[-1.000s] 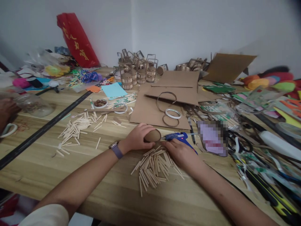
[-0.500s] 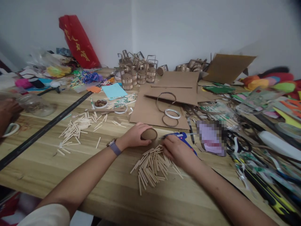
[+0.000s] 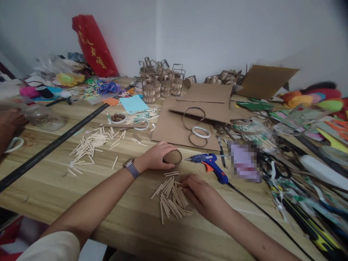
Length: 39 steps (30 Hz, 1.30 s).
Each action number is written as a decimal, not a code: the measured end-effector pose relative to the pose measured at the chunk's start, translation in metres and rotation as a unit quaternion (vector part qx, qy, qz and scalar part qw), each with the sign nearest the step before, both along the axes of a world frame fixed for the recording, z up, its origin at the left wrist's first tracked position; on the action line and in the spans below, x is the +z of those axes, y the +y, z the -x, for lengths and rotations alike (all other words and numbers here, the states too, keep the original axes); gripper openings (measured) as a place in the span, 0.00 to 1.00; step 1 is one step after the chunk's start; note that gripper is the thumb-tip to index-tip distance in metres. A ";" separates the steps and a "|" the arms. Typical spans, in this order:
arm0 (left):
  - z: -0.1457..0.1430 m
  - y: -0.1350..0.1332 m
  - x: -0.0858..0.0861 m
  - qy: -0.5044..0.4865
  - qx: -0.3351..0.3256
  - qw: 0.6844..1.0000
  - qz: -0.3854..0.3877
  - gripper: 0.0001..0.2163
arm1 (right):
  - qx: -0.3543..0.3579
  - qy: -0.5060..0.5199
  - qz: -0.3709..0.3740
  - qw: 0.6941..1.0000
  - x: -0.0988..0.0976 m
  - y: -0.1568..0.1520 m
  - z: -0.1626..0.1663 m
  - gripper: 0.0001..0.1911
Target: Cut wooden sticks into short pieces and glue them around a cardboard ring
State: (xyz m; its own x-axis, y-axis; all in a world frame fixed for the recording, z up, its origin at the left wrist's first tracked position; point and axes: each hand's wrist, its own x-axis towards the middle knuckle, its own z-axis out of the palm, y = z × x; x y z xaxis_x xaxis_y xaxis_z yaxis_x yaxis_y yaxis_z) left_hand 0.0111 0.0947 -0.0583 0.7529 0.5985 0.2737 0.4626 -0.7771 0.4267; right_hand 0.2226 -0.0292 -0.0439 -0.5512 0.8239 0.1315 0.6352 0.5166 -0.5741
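My left hand [image 3: 160,156] is closed around the side of a small round cardboard cup [image 3: 173,157], which rests on the table with its rim facing up. My right hand [image 3: 197,190] is at the edge of a pile of short wooden sticks [image 3: 174,197], fingers bent together and fingertips touching the pile. What lies between those fingertips is hidden. A few sticks [image 3: 171,174] lie apart, just below the cup. Beyond my right hand a blue glue gun [image 3: 208,161] with an orange trigger lies on its side, nozzle pointing at the cup.
Another stick pile [image 3: 91,143] lies left, near a bowl of brown balls [image 3: 117,118]. Behind are cardboard sheets [image 3: 168,127], a white tape ring [image 3: 200,132] and small stick baskets [image 3: 149,93]. A co-worker's hand [image 3: 12,121] is beside a clear jar [image 3: 45,117]. Cutters [image 3: 307,221] lie right.
My right hand has drawn back from beside the glue gun's nozzle toward me, onto the stick pile, uncovering the gun. My left hand stays on the cup. The view has shifted slightly.
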 end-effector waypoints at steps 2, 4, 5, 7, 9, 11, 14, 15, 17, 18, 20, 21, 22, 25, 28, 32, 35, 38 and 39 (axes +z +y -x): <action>0.001 -0.001 0.000 0.009 -0.003 1.000 -0.012 0.29 | -0.005 0.017 0.007 1.000 0.003 0.001 -0.001 0.08; 0.002 -0.004 0.001 0.012 -0.008 1.000 -0.017 0.30 | -0.013 0.037 -0.008 0.999 0.005 0.005 -0.004 0.08; 0.002 -0.006 0.001 0.013 -0.013 1.000 -0.015 0.30 | -0.022 0.044 -0.022 0.999 0.007 0.009 -0.006 0.08; 0.002 -0.012 0.001 0.012 -0.021 1.000 -0.010 0.30 | -0.054 0.054 -0.048 0.996 0.009 0.016 -0.010 0.08; 0.002 -0.019 0.001 0.009 -0.028 1.000 -0.005 0.31 | -0.104 0.067 -0.046 0.991 0.011 0.023 -0.014 0.09; 0.002 -0.025 0.000 0.006 -0.032 0.999 -0.002 0.32 | -0.147 0.086 -0.020 0.985 0.012 0.029 -0.017 0.09; 0.001 -0.030 0.000 0.010 -0.047 0.999 0.007 0.32 | -0.163 0.133 0.024 0.977 0.014 0.033 -0.017 0.08; 0.001 -0.030 -0.001 0.010 -0.050 0.999 0.009 0.32 | -0.156 0.154 0.039 0.975 0.014 0.034 -0.016 0.07; 0.001 -0.028 -0.002 0.006 -0.046 0.999 0.010 0.32 | -0.136 0.197 0.075 0.968 0.014 0.037 -0.013 0.05; 0.000 -0.026 -0.003 0.003 -0.039 0.999 0.009 0.32 | -0.125 0.213 0.092 0.965 0.013 0.038 -0.011 0.05; 0.000 -0.021 -0.005 -0.002 -0.023 1.000 0.010 0.32 | -0.109 0.226 0.114 0.961 0.011 0.041 -0.007 0.06; 0.000 -0.019 -0.006 -0.003 -0.016 1.000 0.011 0.32 | -0.103 0.222 0.120 0.962 0.010 0.043 -0.006 0.07; 0.001 -0.017 -0.007 -0.005 -0.012 1.000 0.013 0.32 | -0.099 0.214 0.122 0.964 0.009 0.046 -0.005 0.07; 0.001 -0.016 -0.008 -0.016 -0.006 1.000 0.021 0.33 | -0.086 0.176 0.107 0.975 0.006 0.052 -0.002 0.05; 0.001 -0.015 -0.009 -0.026 -0.004 0.999 0.038 0.35 | -0.073 0.128 0.062 0.987 0.003 0.055 0.000 0.03; 0.002 -0.013 -0.010 -0.039 -0.004 0.998 0.054 0.37 | -0.071 0.049 0.004 0.996 -0.001 0.055 0.003 0.04; 0.002 -0.012 -0.010 -0.047 -0.008 0.997 0.060 0.37 | -0.076 0.025 -0.007 0.997 -0.004 0.053 0.006 0.04; 0.002 -0.012 -0.011 -0.049 -0.008 0.997 0.064 0.37 | -0.076 0.001 -0.016 0.997 -0.006 0.052 0.006 0.05; 0.002 -0.012 -0.010 -0.050 -0.008 0.997 0.065 0.37 | -0.074 -0.006 -0.019 0.997 -0.006 0.052 0.007 0.05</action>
